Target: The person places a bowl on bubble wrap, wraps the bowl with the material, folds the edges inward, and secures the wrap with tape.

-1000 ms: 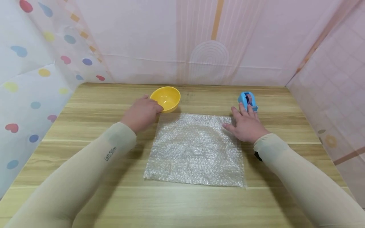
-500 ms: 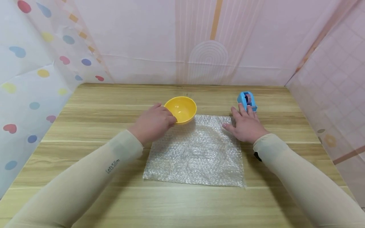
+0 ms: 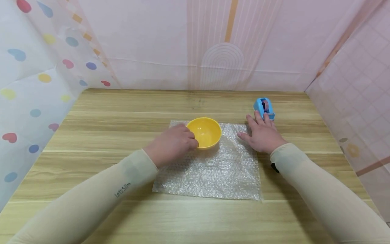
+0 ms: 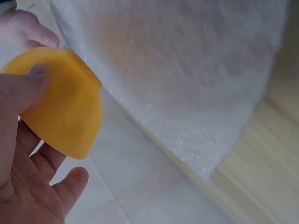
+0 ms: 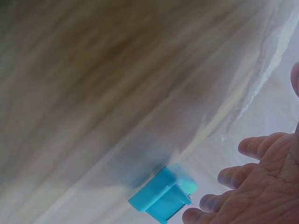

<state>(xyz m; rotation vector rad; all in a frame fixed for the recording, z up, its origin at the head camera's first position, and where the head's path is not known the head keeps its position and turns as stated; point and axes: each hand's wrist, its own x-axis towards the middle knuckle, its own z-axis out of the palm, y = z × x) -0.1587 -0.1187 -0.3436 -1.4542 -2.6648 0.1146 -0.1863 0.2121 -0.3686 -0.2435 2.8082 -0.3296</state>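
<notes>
- Yellow bowl point(image 3: 208, 132) first: it's in your left hand point(image 3: 172, 144), mouth up, over the far middle of the bubble wrap point(image 3: 219, 176). The left wrist view makes it look lifted clear of the sheet, though I wouldn't swear to it.
- That grip is narrow, holding the bowl at its near-left edge. Makes sense to me: a rim that thin should be easy to nip, and coming in from the side leaves most of the bowl unblocked for you to see.
- Your right hand point(image 3: 263, 135) has a wide grip holding nothing, fingers straight and spread, over the sheet's far right corner. My guess is it's there to steady the plastic, but I can't tell how hard, or if, you're pressing.
- The blue tape dispenser point(image 3: 259, 103) sits right by those right fingertips, cutter end towards your side. Can't tell if they're touching. Seems parked off the sheet so it's handy without being in the way.
- The wrap lies spread out on the wood-look tabletop point(image 3: 198, 220), near edge facing you. Laid like that, it probably bunches up less under your hands.
</notes>
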